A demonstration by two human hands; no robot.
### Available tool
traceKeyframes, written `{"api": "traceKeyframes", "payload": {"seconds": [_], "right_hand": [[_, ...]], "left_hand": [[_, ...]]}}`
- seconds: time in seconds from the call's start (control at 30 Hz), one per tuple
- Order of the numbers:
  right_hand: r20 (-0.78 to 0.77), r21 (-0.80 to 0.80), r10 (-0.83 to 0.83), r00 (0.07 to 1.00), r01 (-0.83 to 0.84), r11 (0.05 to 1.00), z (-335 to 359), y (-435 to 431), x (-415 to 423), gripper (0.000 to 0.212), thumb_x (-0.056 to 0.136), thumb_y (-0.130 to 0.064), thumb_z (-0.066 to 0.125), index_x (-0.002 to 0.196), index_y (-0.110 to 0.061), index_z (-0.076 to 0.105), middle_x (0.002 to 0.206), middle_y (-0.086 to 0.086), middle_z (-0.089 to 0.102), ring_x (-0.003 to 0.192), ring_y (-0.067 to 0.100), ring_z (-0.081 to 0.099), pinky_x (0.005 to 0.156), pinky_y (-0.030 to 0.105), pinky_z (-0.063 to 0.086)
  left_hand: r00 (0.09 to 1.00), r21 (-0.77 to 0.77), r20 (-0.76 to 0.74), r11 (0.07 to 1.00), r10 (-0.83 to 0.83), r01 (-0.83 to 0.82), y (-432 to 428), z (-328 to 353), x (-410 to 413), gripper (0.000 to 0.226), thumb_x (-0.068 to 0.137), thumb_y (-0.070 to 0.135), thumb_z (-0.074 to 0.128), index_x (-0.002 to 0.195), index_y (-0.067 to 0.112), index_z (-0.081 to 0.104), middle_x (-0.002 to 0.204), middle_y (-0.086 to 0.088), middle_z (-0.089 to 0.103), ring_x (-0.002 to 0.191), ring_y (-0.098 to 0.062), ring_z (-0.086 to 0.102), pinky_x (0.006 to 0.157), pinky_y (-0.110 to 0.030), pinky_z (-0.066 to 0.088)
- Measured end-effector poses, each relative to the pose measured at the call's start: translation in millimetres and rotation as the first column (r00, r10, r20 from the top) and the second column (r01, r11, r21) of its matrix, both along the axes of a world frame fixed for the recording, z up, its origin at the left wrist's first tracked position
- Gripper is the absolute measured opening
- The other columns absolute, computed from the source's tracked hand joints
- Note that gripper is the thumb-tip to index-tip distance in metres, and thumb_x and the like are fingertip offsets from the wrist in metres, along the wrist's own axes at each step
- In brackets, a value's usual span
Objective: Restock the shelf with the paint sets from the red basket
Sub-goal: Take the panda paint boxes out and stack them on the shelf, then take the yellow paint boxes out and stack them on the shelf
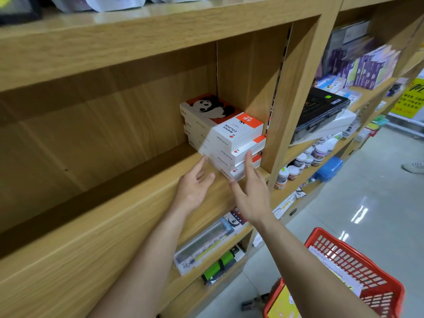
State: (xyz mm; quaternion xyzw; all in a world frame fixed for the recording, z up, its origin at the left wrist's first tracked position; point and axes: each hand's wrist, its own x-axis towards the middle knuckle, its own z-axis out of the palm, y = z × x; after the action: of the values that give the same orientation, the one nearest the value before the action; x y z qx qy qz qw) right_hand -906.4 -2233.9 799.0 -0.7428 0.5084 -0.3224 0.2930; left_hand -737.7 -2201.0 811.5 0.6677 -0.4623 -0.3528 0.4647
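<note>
Wooden shelf [128,210] carries your stacked paint sets [226,136]; your left hand [193,187] and right hand [251,196], both spread wide, touch the stack's front.

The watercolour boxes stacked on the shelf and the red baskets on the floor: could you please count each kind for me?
Watercolour boxes: 4, in one stack at the right end of the wooden shelf
Red baskets: 1, on the floor at lower right
Total: 5
</note>
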Motion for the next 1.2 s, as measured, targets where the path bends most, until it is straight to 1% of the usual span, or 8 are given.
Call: {"api": "traceKeyframes", "payload": {"seconds": [0.07,0.13,0.37,0.5,0.8,0.87,0.97,1.2], "right_hand": [[0.011,0.042,-0.001,1.000,0.000,0.999,2,4,0,0.084,0.104,-0.039,0.051,0.164,-0.035,-0.008,0.175,0.009,0.004,0.153,0.031,0.032,0.112,0.046,0.040],[0.007,0.069,0.010,1.000,-0.011,0.998,4,7,0,0.085,0.103,-0.040,0.052,0.164,-0.037,-0.008,0.175,0.008,-0.004,0.151,0.033,0.037,0.110,0.045,0.042],[-0.023,0.082,0.102,0.995,-0.099,0.992,3,-10,7,0.099,0.092,-0.039,0.057,0.164,-0.031,-0.012,0.174,0.012,0.013,0.126,0.031,0.061,0.101,0.038,0.045],[0.009,0.109,0.169,0.986,-0.169,0.980,7,-13,-9,0.096,0.093,-0.037,0.055,0.165,-0.034,-0.009,0.176,0.003,0.005,0.157,0.022,0.024,0.117,0.042,0.033],[-0.082,0.086,0.032,0.996,-0.024,0.996,-12,23,-100,0.074,0.096,-0.039,0.058,0.162,-0.023,0.028,0.158,0.007,0.043,0.143,0.024,0.046,0.109,0.044,0.046],[-0.098,0.136,-0.062,0.993,0.075,0.988,-40,38,-141,0.066,0.095,-0.038,0.059,0.156,-0.019,0.040,0.152,0.008,0.048,0.137,0.026,0.051,0.106,0.045,0.047],[-0.175,0.230,-0.209,0.962,0.246,0.941,-95,63,-213,0.055,0.096,-0.030,0.065,0.147,-0.013,0.053,0.141,0.013,0.055,0.127,0.032,0.060,0.105,0.043,0.048],[-0.376,0.499,-0.339,0.862,0.497,0.710,-225,123,-342,0.056,0.096,-0.031,0.065,0.145,-0.006,0.054,0.143,0.021,0.055,0.132,0.038,0.056,0.106,0.039,0.044]], "left_hand": [[1.000,0.006,0.025,1.000,0.018,-0.018,7,-3,3,0.064,0.099,0.018,0.061,0.156,0.024,0.033,0.155,0.004,0.045,0.133,-0.006,0.047,0.111,-0.025,0.037],[0.999,0.005,0.053,1.000,0.008,-0.009,12,-7,3,0.064,0.099,0.018,0.062,0.155,0.024,0.034,0.155,0.002,0.046,0.135,-0.009,0.048,0.113,-0.027,0.038],[0.993,0.021,0.111,0.999,-0.039,0.037,14,-6,3,0.065,0.098,0.022,0.062,0.156,0.027,0.032,0.156,0.004,0.044,0.140,-0.012,0.045,0.120,-0.038,0.036],[0.983,0.026,0.175,0.998,-0.052,0.048,17,-3,-4,0.064,0.098,0.025,0.062,0.155,0.028,0.034,0.155,0.003,0.047,0.141,-0.013,0.045,0.118,-0.039,0.037],[0.922,-0.113,0.380,0.986,-0.070,0.121,56,11,-87,0.020,0.095,0.021,0.063,0.113,0.024,0.070,0.106,0.014,0.066,0.095,0.003,0.061,0.081,-0.016,0.051],[0.905,-0.064,0.385,0.973,-0.179,0.220,66,-9,-123,0.015,0.092,0.018,0.064,0.105,0.023,0.071,0.098,0.013,0.067,0.088,0.002,0.060,0.073,-0.009,0.045],[0.841,0.117,0.379,0.921,-0.386,0.370,70,-60,-176,0.017,0.090,0.019,0.066,0.106,0.019,0.072,0.098,0.004,0.071,0.087,-0.007,0.064,0.077,-0.021,0.050],[0.671,0.487,0.321,0.724,-0.669,0.489,67,-207,-259,0.047,0.086,0.030,0.069,0.130,0.019,0.061,0.127,-0.005,0.068,0.116,-0.023,0.064,0.100,-0.037,0.050]]}}
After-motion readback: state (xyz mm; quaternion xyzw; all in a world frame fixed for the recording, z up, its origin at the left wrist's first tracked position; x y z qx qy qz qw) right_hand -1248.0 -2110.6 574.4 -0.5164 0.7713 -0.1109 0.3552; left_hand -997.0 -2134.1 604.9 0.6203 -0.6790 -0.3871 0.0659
